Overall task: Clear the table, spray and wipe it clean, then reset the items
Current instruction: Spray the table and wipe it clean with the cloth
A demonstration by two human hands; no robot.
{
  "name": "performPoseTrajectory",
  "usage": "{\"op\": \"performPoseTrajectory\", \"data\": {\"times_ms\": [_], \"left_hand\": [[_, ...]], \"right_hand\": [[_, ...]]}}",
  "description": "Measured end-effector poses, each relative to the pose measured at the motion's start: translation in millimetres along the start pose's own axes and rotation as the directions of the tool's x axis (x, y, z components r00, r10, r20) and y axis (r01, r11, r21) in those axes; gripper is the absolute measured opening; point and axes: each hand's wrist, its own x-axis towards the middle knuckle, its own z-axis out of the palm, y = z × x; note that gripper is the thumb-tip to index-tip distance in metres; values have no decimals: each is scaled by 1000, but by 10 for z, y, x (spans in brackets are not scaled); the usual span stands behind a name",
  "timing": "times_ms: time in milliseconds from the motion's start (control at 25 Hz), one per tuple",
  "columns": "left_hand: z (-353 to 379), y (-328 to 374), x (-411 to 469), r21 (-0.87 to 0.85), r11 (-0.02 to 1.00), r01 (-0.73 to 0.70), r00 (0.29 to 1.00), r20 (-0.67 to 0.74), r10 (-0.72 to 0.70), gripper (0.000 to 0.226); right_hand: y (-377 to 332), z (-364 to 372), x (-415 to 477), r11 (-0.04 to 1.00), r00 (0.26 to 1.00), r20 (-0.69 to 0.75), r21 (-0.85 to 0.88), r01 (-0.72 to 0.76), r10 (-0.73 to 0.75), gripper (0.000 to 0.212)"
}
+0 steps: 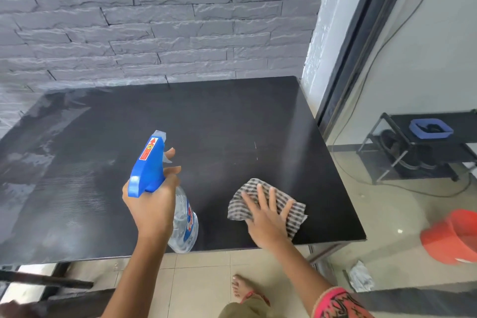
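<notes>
- The left hand (152, 204) grips a spray bottle (165, 193) by its blue head, fingers curled at the trigger, held over the near edge of the black table (219, 124).
- The right hand (268, 214) lies flat, fingers spread, pressing a checked cloth (247, 193) onto the table's near right corner.
- Wet streaks show on the table's left side.
- An orange bucket (451, 236) stands on the floor to the table's right.

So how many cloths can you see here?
2. A checked cloth lies on the table under the right hand; a crumpled pale rag, possibly paper, lies on the floor right of it. More may be hidden.
</notes>
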Motion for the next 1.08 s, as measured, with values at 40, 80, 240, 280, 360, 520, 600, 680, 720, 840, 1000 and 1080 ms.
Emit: {"op": "performPoseTrajectory", "data": {"times_ms": [40, 80, 240, 280, 360, 520, 600, 680, 720, 840, 1000, 1080], "left_hand": [[-8, 5, 13, 0, 1000, 6, 1000, -12, -6, 49], [-5, 9, 33, 5, 1000, 9, 1000, -20, -9, 47], [36, 14, 178, 18, 1000, 8, 1000, -20, -8, 44], [41, 10, 226, 15, 1000, 7, 1000, -14, -7, 44], [45, 4, 329, 16, 1000, 8, 1000, -8, -8, 43], [44, -70, 664, 26, 1000, 13, 1000, -11, -12, 43], [50, -121, 862, 24, 1000, 14, 1000, -1, -14, 40], [83, -184, 1096, 10, 1000, 29, 1000, 6, -29, 40], [113, -221, 1251, 7, 999, 36, 999, 12, -36, 41], [237, -318, 1758, 26, 999, 47, 997, 64, -49, 43], [359, -391, 2182, 40, 999, 34, 986, 161, -40, 38], [418, -442, 2424, 41, 998, 40, 978, 204, -48, 37]], "right_hand": [[-168, 42, -2, 996, 996, 9, 2, 86, -86, 65], [-307, 87, -36, 979, 979, 28, -6, 204, -204, 67], [-452, 218, -95, 850, 846, 107, -14, 526, -522, 75], [-412, 209, -29, 844, 841, 103, -13, 536, -532, 76], [-286, 155, 191, 875, 874, 82, -36, 483, -479, 77], [-72, -104, 968, 986, 987, 53, -70, 154, -150, 64], [-192, -179, 1333, 999, 998, 53, -18, -31, 32, 61], [-502, -149, 1571, 997, 996, 42, 5, -80, 79, 62], [-693, -107, 1652, 1000, 999, 33, 2, -24, 24, 63], [-1029, 18, 1765, 963, 961, 70, -17, 270, -268, 71], [-607, -25, 1941, 954, 955, 73, -65, 293, -288, 81], [-319, -144, 2292, 996, 999, 31, -76, 40, -38, 72]]}}
